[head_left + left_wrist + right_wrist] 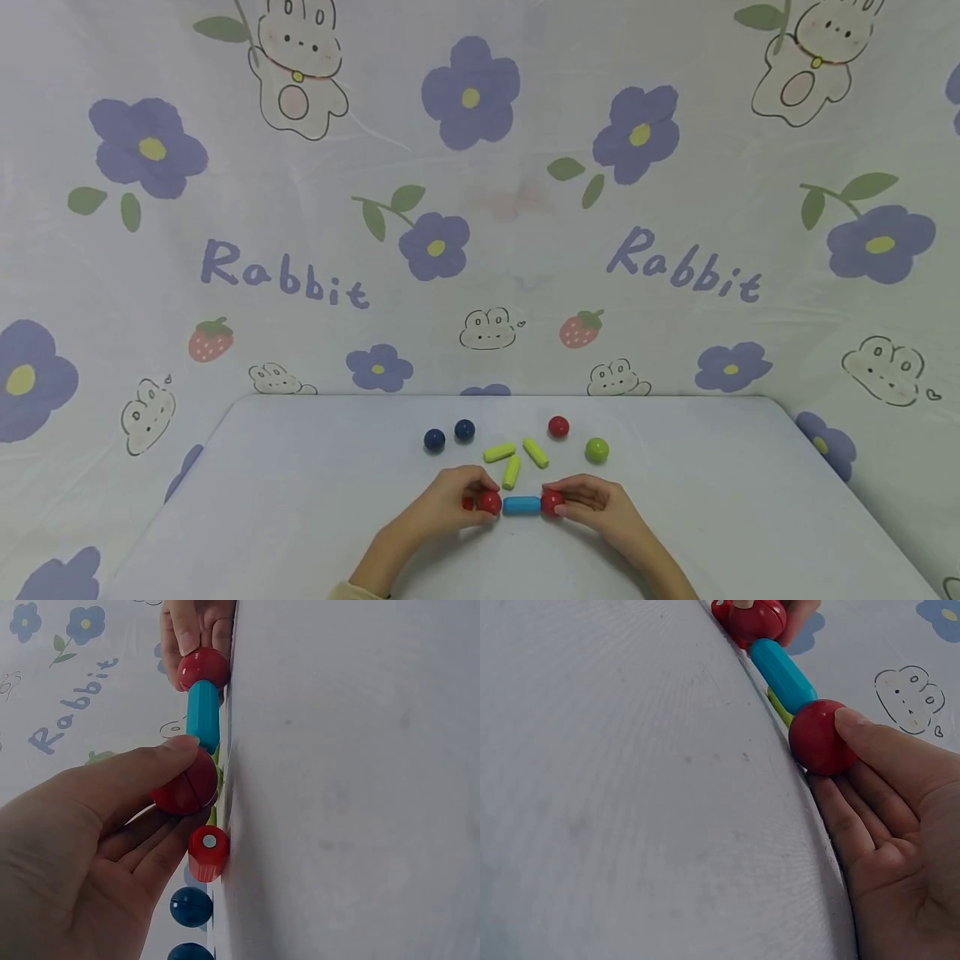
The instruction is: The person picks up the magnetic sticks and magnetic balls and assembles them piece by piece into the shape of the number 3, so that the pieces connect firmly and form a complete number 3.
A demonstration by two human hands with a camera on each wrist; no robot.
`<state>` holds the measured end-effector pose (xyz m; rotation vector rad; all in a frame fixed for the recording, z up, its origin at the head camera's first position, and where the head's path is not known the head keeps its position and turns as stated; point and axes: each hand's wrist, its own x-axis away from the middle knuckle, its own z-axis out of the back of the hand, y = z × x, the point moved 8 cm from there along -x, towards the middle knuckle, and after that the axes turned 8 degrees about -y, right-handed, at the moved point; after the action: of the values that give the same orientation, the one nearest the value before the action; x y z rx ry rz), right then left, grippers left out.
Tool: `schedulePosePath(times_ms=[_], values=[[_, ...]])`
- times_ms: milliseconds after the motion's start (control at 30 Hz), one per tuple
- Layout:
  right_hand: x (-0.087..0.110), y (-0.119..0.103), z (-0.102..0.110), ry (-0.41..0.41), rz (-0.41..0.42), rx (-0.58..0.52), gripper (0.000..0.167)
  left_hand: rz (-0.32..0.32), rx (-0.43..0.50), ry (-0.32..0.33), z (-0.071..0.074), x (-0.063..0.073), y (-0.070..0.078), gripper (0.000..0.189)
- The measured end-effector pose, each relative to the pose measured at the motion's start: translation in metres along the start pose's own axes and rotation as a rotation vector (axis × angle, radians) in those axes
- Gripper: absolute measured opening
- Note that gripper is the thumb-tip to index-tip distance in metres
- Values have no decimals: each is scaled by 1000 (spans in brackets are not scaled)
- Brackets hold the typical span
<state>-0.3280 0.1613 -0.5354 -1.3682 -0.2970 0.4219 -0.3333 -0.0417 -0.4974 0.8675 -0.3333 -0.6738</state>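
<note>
Because the blue rod (522, 506) lies between them, the left hand (447, 502) pinches the left red ball (490, 502) and the right hand (609, 507) pinches the right red ball (552, 502), apparently to align all three.

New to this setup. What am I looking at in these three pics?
No robot here, just a person's bare hands. The wide picture comes from a head camera facing forward and down; the close-ups come from cameras on the left and right wrists.

The left hand holds a red ball, the right hand a second red ball. A blue rod sits between them, and a red rod shows by the left fingers.

Farther back on the white table: two blue balls, three yellow rods, a third red ball, one green ball.
</note>
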Motion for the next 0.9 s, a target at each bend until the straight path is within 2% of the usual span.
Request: schedulePosePath(times_ms=[167,500,900], values=[[1,-4,-2,-9,-26,-16,34,8,2,3,0,1,1,34],[8,-29,-9,-30,-47,-26,36,-15,-27,-2,0,1,2,34],[8,-29,-9,-39,-22,-36,35,-14,-51,-23,-3,-1,0,36]])
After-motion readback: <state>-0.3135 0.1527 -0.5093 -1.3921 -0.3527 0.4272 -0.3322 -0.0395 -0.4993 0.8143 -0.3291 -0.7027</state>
